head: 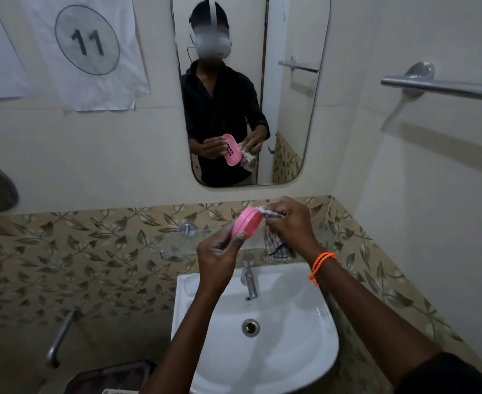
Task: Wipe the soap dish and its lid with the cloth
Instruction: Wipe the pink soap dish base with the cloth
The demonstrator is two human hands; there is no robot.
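1. Nearest the camera, the white ceramic wash basin (pixel 313 336) fills the 6 o'clock part of the view, its steel drain (pixel 250 327) directly under the raised hands and a chrome tap (pixel 249 280) at its back edge.
2. Above the basin, the left hand (pixel 220 260) grips the pink oval plastic soap dish (pixel 247 225), thumb on the near face and fingers curled behind, so the dish stands tilted on edge at about 12 o'clock from that hand.
3. The right hand (pixel 292 223), at 3 o'clock from the dish, pinches a bunched checked grey-and-white cloth (pixel 276 245); its fingertips press a fold against the dish's upper right rim, and the rest of the cloth hangs below the palm.
4. Whether dish and lid are closed together or one part alone is held cannot be told here; the mirror (pixel 251 89) at 12 o'clock shows a slotted pink face.
5. Likely risk: the dish is held by its lower end only, so a firm wipe at the far rim could lever the smooth plastic out of the grip and drop it into the basin.
6. The dangling cloth could also brush the tap.
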